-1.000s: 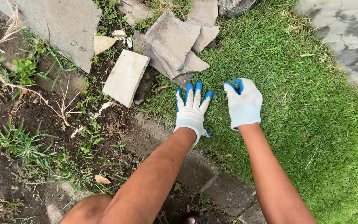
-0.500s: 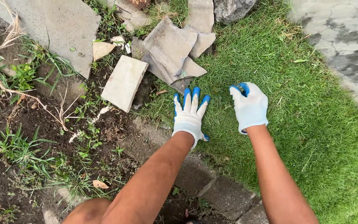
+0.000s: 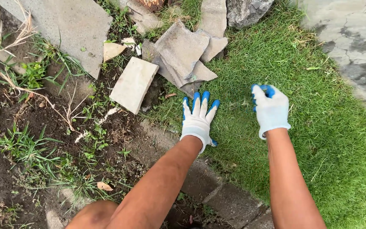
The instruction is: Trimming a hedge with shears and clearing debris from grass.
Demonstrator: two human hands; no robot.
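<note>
Left hand: my left hand [image 3: 198, 118] is lying flat on the grass [image 3: 310, 127] in a white glove with blue fingertips, fingers spread and pointing away from me — released, gripping nothing.

Right hand: my right hand [image 3: 271, 108] is sitting off to the right of the left one, same kind of glove, fingers curling down and in toward the turf. It's clenching, but I can't tell whether any blades are actually pinched in there, since the back of the glove is hiding the palm.

Grass: it's filling the whole right side, short and dense, and both hands are resting on it near its left edge.

Edging: a row of stone edging [image 3: 217, 191] is running diagonally under my forearms, splitting the lawn from the soil bed [image 3: 5, 169] on the left.

Broken slabs: a pile of grey slab pieces [image 3: 183, 53] is sitting just beyond my left fingertips, overlapping each other, and a paler flat stone [image 3: 134, 84] is lying tilted just left of the pile.

Big slab: a large grey slab [image 3: 70, 27] is taking up the upper left corner.

Bed: weeds [image 3: 26, 146] and dry stalks are scattered over the dark soil — pretty scruffy.

Far right: cracked pavement [image 3: 356, 46] is bordering the lawn at the upper right.

Knee: my knee [image 3: 92, 214] is poking in at the bottom.
</note>
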